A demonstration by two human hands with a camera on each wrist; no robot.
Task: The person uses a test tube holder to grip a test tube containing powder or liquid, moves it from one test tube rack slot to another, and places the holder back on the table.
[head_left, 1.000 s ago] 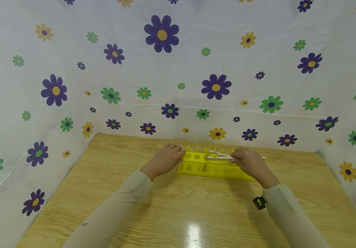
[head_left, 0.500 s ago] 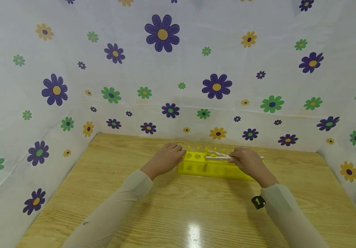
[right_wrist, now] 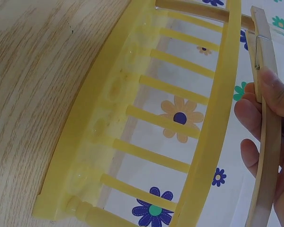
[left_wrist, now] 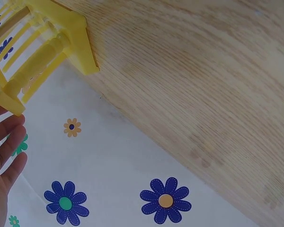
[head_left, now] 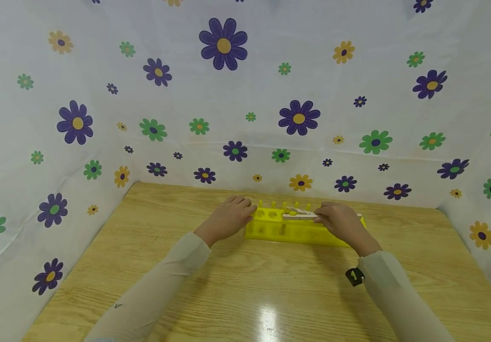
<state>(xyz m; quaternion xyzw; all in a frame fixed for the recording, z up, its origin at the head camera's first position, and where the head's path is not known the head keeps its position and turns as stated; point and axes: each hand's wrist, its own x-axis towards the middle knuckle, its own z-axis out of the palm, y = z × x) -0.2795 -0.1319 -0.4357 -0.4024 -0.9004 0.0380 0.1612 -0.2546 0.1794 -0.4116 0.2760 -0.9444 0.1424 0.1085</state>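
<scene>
A yellow plastic test tube rack [head_left: 309, 234] with round holes and a row of upright pegs stands near the back of the table. My left hand [head_left: 228, 218] holds its left end; in the left wrist view, spread fingers [left_wrist: 9, 142] reach the corner of the rack's upper plate. My right hand [head_left: 344, 228] pinches a wooden test tube clamp [head_left: 300, 217] lying level above the rack. A brownish test tube [right_wrist: 194, 9] stands in one hole, and the clamp's wire-sprung front end [right_wrist: 260, 35] overlaps its top.
The wood-grain table [head_left: 211, 294] is enclosed by white cloth [head_left: 254, 85] printed with purple, green and orange flowers. The cloth meets the table's back edge just behind the rack. A small black item [head_left: 354, 276] sits at the right sleeve cuff.
My right hand and the clamp have shifted slightly to the left, toward the test tube. The left hand and the rack have stayed in place.
</scene>
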